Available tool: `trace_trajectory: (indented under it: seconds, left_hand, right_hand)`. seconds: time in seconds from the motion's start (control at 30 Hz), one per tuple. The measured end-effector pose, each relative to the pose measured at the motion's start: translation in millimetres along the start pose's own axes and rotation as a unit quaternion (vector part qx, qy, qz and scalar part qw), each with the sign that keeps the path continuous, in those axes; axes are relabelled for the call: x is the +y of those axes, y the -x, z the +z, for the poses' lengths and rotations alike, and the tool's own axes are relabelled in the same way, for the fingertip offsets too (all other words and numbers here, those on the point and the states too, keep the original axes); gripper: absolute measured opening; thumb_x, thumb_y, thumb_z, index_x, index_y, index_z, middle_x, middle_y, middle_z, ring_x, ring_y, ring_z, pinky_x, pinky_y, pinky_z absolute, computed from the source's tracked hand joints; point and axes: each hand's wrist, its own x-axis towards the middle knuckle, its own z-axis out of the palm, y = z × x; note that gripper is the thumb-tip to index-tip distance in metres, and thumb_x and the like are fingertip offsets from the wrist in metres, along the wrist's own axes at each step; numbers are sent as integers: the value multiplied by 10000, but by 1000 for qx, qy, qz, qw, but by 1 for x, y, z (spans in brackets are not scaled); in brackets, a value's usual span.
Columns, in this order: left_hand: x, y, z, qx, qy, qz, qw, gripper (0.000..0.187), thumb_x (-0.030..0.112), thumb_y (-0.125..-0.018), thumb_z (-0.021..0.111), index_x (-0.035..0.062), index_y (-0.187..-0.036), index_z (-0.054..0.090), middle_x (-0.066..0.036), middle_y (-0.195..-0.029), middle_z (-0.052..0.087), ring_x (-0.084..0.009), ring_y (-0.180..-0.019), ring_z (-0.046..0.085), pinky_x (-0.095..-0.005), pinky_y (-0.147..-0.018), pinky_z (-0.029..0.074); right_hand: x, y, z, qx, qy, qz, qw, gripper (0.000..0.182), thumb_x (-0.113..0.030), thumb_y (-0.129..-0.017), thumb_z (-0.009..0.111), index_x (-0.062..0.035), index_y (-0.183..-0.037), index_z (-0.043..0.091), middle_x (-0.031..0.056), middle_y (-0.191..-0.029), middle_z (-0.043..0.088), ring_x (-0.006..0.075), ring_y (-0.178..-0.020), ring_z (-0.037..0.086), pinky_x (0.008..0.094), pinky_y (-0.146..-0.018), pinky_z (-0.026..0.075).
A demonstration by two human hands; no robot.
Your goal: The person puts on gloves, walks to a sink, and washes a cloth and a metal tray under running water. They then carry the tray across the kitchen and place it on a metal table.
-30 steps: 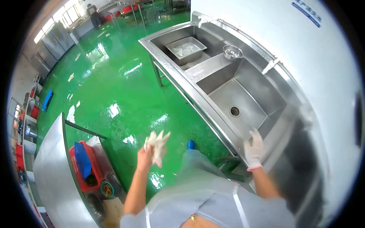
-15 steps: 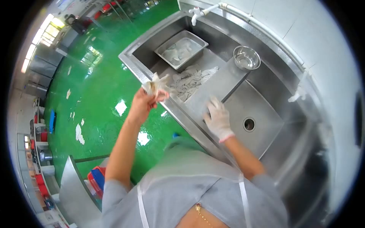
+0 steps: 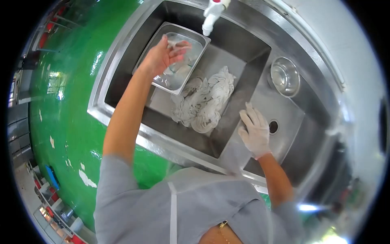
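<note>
My bare left hand [image 3: 164, 57] hovers over a rectangular metal pan [image 3: 179, 88] in the left sink basin, thumb and fingers apart. Beside its fingers a whitish, see-through patch overlaps the pan's water. Pale, soft-looking items [image 3: 183, 70] lie in that water. My right hand [image 3: 256, 132] wears a white knit glove and is open, fingers spread, above the right basin near the divider. Between the hands, a heap of wet whitish gloves [image 3: 207, 101] lies on the floor of the left basin.
A round metal bowl [image 3: 285, 77] stands at the back of the right basin, beyond the drain hole [image 3: 274, 127]. A white plastic tap [image 3: 211, 18] hangs over the left basin's back edge. The green floor [image 3: 69, 118] looks wet and has peeled patches.
My left hand has moved forward over the pan and released the white glove it held. My gloved right hand stays near the divider. The view has shifted closer over the left basin.
</note>
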Motion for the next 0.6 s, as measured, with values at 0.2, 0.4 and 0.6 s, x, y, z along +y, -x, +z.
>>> trace_trajectory:
  seconds: [0.2,0.4,0.6]
  left_hand:
    - [-25,-89,-101,238,-195,56,950,462,382,-1001,535,29,-1294,587,-120,-1203,672,-246,-994,673,-363,-829,515]
    - [-47,-70,-163,307,-540,220,752,267,288,-950,618,60,-1040,724,-108,-975,718,-240,-795,681,-352,-716,516]
    - [-90,-129,-180,126,-758,133,626,165,205,-872,627,183,-1001,728,-105,-958,662,-322,-964,651,-454,-800,540]
  right_hand:
    - [16,-11,15,5,38,18,999,460,-221,-748,599,-93,-1190,622,154,-1355,546,366,-1156,536,467,-932,459]
    - [18,-13,21,1,39,18,999,446,-208,-727,600,-94,-1157,630,155,-1312,549,379,-1153,527,491,-912,455]
    - [17,-20,22,13,36,18,999,411,-176,-682,607,-66,-1077,633,164,-1230,572,382,-1110,535,499,-870,455]
